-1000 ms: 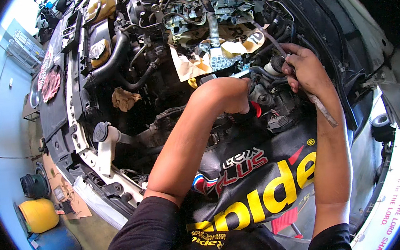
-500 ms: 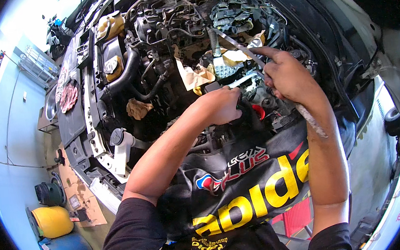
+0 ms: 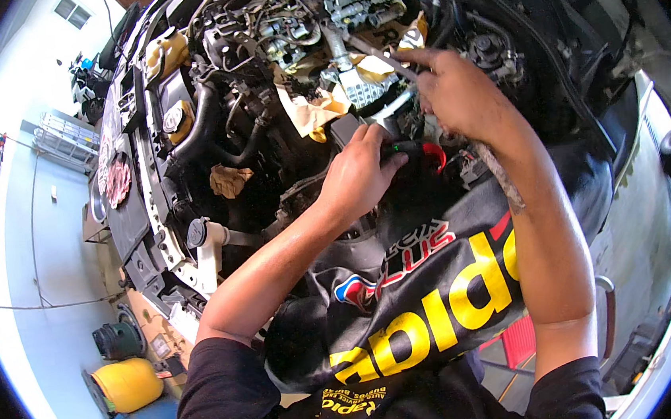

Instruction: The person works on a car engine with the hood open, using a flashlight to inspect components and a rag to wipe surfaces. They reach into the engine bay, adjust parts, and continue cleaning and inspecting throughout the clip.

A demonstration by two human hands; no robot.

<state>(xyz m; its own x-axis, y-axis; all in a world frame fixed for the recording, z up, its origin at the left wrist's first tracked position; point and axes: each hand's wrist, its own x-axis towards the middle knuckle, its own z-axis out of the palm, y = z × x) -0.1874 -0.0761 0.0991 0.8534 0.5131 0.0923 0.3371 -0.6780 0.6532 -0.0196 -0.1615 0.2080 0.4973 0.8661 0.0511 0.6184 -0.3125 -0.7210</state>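
Observation:
My left hand (image 3: pixel 362 167) grips a black-and-red work light (image 3: pixel 436 155) over the engine bay, its grey square head (image 3: pixel 344 129) showing past the fingertips. A tiny green light glows beside the thumb. In my closed right hand (image 3: pixel 461 96) is a long, narrow, grimy strip-shaped tool (image 3: pixel 500 175). Its forward part slants between the engine parts, with my index finger stretched along it; the rear part hangs below the wrist. Where the far tip touches, I cannot tell. Just beyond my hands lie a brightly lit metal part (image 3: pixel 369 87) and brown paper (image 3: pixel 310 104).
A black fender cover (image 3: pixel 429 281) with yellow lettering drapes over the near edge. Crumpled brown paper (image 3: pixel 231 182) sits among the hoses, near a white filler neck (image 3: pixel 207 249). Yellowish reservoirs (image 3: pixel 166 53) stand at left. On the floor is a yellow container (image 3: pixel 127 385).
The view has shifted, so the engine appears farther up and left. My left hand has turned, showing more of the light and its red part. My right hand has moved slightly farther forward with the strip-shaped tool.

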